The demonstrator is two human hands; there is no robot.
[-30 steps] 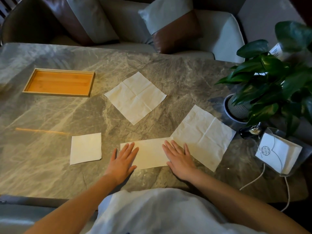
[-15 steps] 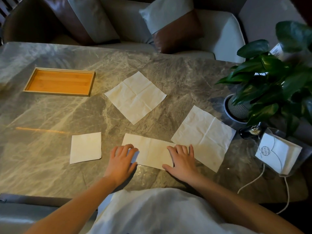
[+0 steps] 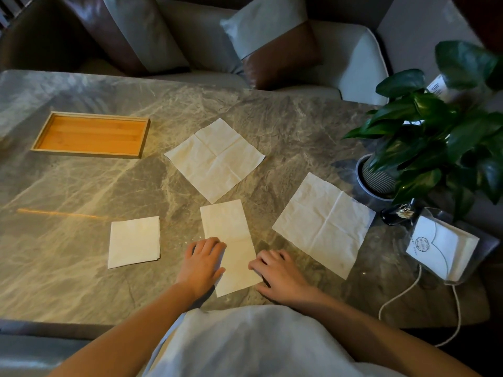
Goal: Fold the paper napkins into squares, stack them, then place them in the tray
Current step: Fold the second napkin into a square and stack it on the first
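Left hand (image 3: 202,265) and right hand (image 3: 276,270), fingers curled, sit at opposite edges of the half-folded napkin (image 3: 230,235) on the bench (image 3: 81,254); pinch unconfirmed. Paper judged light, limp, tearable: grip near corners.

No readable text; the packet (image 3: 441,248) emblem is blurred.

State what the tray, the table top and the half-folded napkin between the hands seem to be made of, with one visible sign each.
Tray: wood, perhaps bamboo, matt; orange-brown with straight grain lines.
Table top: polished stone, likely marble or a look-alike; grey with pale veins and a sheen.
Half-folded napkin: soft paper tissue, matt; cream, thin, lightly creased.
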